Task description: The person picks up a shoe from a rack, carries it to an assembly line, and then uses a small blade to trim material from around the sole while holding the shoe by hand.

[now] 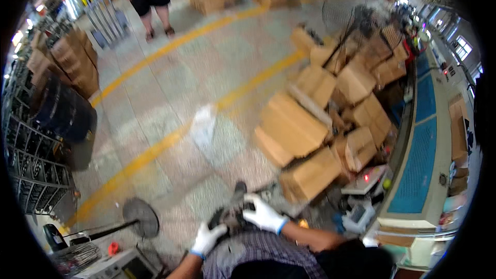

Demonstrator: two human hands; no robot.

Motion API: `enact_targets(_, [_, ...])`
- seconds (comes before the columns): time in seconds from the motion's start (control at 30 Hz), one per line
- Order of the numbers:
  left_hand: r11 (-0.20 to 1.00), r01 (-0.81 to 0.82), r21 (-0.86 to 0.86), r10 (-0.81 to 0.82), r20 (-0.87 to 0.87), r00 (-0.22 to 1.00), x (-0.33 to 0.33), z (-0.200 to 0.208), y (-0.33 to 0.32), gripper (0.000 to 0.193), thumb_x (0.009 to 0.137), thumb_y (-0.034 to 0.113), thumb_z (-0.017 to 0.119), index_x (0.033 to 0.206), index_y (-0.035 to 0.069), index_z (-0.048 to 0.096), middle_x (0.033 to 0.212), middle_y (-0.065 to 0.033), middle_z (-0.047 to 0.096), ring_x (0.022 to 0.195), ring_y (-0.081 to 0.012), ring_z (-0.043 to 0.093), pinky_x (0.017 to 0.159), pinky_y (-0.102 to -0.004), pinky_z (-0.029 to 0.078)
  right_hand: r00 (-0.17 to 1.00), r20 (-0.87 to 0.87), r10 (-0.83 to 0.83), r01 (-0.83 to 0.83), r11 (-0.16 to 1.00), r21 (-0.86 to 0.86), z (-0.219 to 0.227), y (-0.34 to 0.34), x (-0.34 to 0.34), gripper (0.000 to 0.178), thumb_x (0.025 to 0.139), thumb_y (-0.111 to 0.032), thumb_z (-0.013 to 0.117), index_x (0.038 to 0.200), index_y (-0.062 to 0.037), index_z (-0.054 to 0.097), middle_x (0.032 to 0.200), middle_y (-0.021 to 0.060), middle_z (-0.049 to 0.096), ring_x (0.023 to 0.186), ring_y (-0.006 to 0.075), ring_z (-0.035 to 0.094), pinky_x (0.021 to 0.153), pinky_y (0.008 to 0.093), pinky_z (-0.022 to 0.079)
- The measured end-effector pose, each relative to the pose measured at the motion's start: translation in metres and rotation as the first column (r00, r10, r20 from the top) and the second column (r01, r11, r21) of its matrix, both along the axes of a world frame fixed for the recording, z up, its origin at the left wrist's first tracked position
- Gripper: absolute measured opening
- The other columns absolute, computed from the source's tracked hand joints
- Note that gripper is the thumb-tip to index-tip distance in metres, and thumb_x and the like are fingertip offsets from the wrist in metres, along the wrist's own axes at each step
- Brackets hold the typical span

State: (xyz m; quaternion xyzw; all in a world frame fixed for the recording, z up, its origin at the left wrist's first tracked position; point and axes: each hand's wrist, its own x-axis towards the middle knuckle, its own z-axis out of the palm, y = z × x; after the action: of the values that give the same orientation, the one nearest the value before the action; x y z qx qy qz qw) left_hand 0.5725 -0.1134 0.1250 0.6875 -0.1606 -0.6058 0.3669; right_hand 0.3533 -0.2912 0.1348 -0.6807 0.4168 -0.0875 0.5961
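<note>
Dark motor-like part (231, 216) gripped by both gloved hands, left hand (208, 237), right hand (264, 214), cardboard boxes (310, 124) heaped nearby, contents unseen.

White cloth gloves cover both hands (237, 225), matt brown cardboard boxes (294, 129) nearby, speckled smooth floor (170, 98).

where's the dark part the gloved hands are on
Bottom centre of the head view: the dark part sits between the left hand and right hand, above the plaid lap.

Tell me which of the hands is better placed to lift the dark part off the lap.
Probably the right hand: its white glove lies across the top of the dark part, fingers wrapped over it. The left hand only touches its lower near end.
</note>
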Motion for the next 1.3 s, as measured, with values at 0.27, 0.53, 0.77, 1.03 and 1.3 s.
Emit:
enact_targets(0.27, [0.999,0.016,0.028,-0.020,0.159,0.987,0.047,0.039,-0.137,0.088,0.085,0.021,0.089,0.155,-0.008,0.044,0.143,-0.0214,0.064,0.129,-0.0275,0.063,0.113,-0.0381,0.049,0.998,0.001,0.067,-0.067,0.993,0.099,0.018,-0.112,0.039,0.037,0.095,-0.019,0.075,0.123,-0.0029,0.058,0.116,0.0146,0.065,0.112,0.0244,0.064,0.103,0.0368,0.050])
enact_targets(0.53, [0.989,0.144,-0.033,-0.144,-0.002,0.990,0.147,0.046,-0.294,0.090,0.087,0.016,0.088,0.159,-0.008,0.040,0.148,-0.0184,0.060,0.136,-0.0243,0.056,0.118,-0.0373,0.044,0.968,0.106,-0.227,0.229,0.973,-0.014,0.089,-0.228,0.124,0.028,0.097,-0.009,0.073,0.120,-0.0026,0.058,0.111,0.0116,0.064,0.108,0.0197,0.063,0.100,0.0341,0.051])
enact_targets(0.77, [0.945,0.325,-0.028,-0.324,0.032,0.945,0.244,0.127,-0.428,0.101,0.084,0.025,0.094,0.160,-0.008,0.035,0.148,-0.0210,0.060,0.135,-0.0263,0.059,0.118,-0.0387,0.046,0.912,0.143,-0.385,0.381,0.923,0.056,0.148,-0.308,0.192,0.034,0.099,-0.018,0.076,0.125,-0.0046,0.059,0.117,0.0116,0.066,0.117,0.0216,0.066,0.104,0.0338,0.051])
enact_targets(1.03, [0.948,0.274,-0.161,-0.283,-0.034,0.959,0.286,0.176,-0.708,0.081,0.100,0.020,0.078,0.164,-0.006,0.034,0.158,-0.0235,0.052,0.146,-0.0309,0.050,0.123,-0.0419,0.041,0.758,0.308,-0.575,0.538,0.818,0.204,0.095,-0.549,0.239,0.035,0.096,-0.015,0.078,0.123,-0.0020,0.061,0.120,0.0089,0.064,0.118,0.0192,0.061,0.108,0.0340,0.046])
enact_targets(1.3, [0.926,0.136,-0.351,-0.142,0.009,0.990,0.278,0.191,-1.034,0.075,0.106,0.024,0.070,0.168,0.004,0.032,0.155,-0.0194,0.053,0.139,-0.0292,0.054,0.112,-0.0424,0.052,0.561,0.078,-0.824,0.693,0.519,0.500,0.185,-0.928,0.208,0.034,0.096,-0.018,0.078,0.124,-0.0141,0.059,0.083,0.0012,0.059,0.050,0.0107,0.051,0.042,0.0302,0.041])
